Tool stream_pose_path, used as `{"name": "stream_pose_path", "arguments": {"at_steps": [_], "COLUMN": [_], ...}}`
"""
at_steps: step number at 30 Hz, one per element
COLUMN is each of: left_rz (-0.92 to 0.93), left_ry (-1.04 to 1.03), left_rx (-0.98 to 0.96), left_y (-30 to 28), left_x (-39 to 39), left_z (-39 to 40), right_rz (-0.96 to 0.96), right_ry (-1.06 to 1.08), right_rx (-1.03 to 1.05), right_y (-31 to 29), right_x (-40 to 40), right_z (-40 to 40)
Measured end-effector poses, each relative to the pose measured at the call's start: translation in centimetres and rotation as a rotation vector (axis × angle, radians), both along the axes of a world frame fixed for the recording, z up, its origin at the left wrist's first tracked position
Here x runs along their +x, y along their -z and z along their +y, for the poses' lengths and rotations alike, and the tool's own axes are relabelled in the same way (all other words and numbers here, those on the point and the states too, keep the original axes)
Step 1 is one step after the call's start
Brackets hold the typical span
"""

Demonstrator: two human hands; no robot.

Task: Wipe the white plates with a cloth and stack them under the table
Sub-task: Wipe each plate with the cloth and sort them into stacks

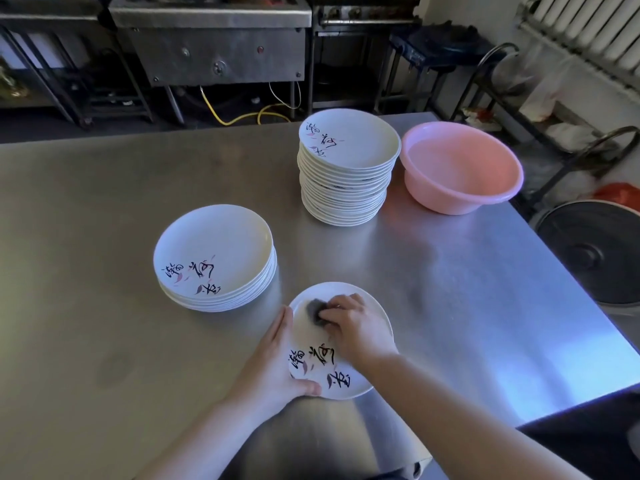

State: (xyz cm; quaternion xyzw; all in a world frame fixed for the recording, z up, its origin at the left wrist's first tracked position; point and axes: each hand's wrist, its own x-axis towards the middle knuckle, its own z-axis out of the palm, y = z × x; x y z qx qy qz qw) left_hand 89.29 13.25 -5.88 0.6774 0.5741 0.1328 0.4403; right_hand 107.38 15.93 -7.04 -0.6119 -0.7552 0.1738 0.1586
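A white plate [377, 317] with black brush lettering lies on the steel table [104, 237] near its front edge. My left hand [273, 362] grips the plate's left rim, thumb over the near edge. My right hand [353, 323] holds a small grey cloth [313, 310] pressed onto the plate's far part. A short stack of the same plates [214, 258] stands to the left. A tall stack of plates [346, 168] stands further back.
A pink plastic basin [460, 168] sits right of the tall stack, near the table's right edge. A black round bin [592, 251] stands on the floor to the right. Steel kitchen units and a yellow hose [242, 117] lie beyond the table.
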Motion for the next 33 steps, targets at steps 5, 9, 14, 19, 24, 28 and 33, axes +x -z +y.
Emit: {"name": "stream_pose_path", "arguments": {"at_steps": [5,9,14,19,24,28,33], "left_rz": [0.019,0.013,0.092,0.227,0.263,0.293,0.284], "left_ry": [0.006,0.0,0.12,0.461,0.572,0.498,0.346], "left_rx": [0.026,0.045,0.162,0.276,0.253,0.286,0.386], "left_y": [0.7,1.1,0.4,-0.8,-1.2,-0.4,0.7], "left_x": [-0.3,-0.6,-1.2,-2.2,-1.7,-1.6,0.0], "left_z": [0.0,-0.2,0.3,3.8,4.8,3.9,0.7], "right_rz": [0.046,0.038,0.022,0.05,-0.08,-0.166,-0.21], "right_ry": [-0.338,-0.09,-0.02,0.004,-0.171,-0.014,0.064], "right_rx": [-0.032,0.032,-0.087,0.156,0.108,0.13,0.123], "right_y": [0.5,0.1,-1.1,-2.2,-0.2,0.3,-0.1], "right_x": [1.4,4.8,4.9,3.8,1.4,1.9,5.4], "right_z": [-3.7,-3.0,-1.5,2.4,3.4,3.0,1.1]}}
